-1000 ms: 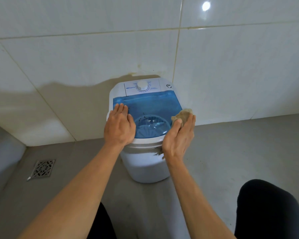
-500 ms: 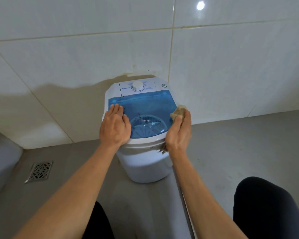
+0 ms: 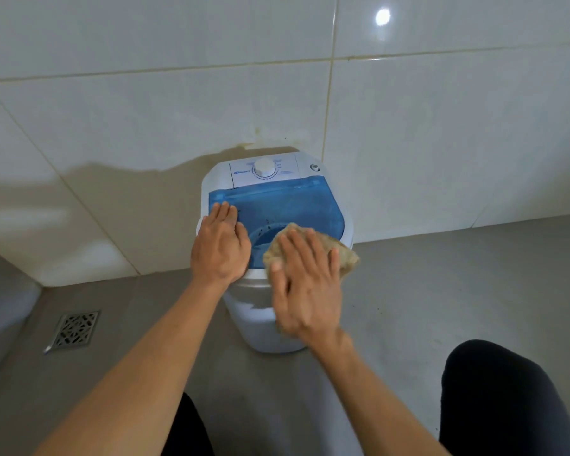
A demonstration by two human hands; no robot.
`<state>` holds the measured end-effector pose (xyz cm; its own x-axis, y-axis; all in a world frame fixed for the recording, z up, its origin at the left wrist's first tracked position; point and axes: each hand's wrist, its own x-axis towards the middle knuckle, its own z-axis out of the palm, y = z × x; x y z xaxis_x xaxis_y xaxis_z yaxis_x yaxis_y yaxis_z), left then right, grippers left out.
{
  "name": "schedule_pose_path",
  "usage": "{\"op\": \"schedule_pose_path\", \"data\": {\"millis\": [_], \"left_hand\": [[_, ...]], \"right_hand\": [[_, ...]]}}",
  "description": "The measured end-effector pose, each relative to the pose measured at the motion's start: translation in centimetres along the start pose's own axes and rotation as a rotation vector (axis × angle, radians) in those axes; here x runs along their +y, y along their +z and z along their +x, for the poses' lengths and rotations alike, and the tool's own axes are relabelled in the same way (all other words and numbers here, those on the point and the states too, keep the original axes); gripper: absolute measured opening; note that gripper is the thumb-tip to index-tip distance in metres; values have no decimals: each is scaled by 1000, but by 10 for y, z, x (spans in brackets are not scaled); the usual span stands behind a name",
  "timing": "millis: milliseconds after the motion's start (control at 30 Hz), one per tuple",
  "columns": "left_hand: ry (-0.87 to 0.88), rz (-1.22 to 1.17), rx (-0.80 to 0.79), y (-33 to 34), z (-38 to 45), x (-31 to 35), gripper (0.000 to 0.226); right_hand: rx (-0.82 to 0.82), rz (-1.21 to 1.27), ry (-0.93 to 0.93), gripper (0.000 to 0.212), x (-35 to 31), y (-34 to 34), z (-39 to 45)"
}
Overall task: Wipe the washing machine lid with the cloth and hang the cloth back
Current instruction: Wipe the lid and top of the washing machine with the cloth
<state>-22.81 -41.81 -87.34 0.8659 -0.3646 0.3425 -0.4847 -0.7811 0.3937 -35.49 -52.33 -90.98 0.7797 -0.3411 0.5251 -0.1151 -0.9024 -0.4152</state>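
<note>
A small white washing machine [image 3: 254, 320] stands on the floor against the tiled wall. Its translucent blue lid [image 3: 287, 205] is closed, with a white dial [image 3: 264, 167] on the panel behind it. My left hand [image 3: 220, 246] lies flat on the lid's left side, fingers together. My right hand [image 3: 305, 284] presses a tan cloth [image 3: 343, 255] onto the lid's front right part, fingers spread over it. The cloth sticks out beyond the fingertips and past the lid's right edge. The hand is motion-blurred.
A metal floor drain [image 3: 74, 330] sits in the grey floor at the left. My dark-clothed knee [image 3: 500, 399] is at the lower right. White wall tiles [image 3: 441, 126] rise right behind the machine.
My right hand has slid with the cloth from the lid's right edge toward the front middle, its fingers now spread flat. My left hand has stayed on the left side.
</note>
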Motion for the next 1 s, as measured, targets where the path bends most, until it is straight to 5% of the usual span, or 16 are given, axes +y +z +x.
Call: {"op": "schedule_pose_path", "data": {"millis": [267, 500, 833, 1000], "left_hand": [[-14, -35, 5, 0, -1, 0, 42], [-47, -67, -26, 1, 1, -3, 44], [-20, 47, -64, 3, 2, -5, 43], [-63, 39, -78, 1, 0, -1, 52]], "right_hand": [[-229, -41, 301, 53, 50, -23, 76], [-290, -118, -64, 59, -37, -1, 10], [-586, -152, -41, 57, 7, 2, 118], [-683, -112, -267, 54, -3, -12, 81]]}}
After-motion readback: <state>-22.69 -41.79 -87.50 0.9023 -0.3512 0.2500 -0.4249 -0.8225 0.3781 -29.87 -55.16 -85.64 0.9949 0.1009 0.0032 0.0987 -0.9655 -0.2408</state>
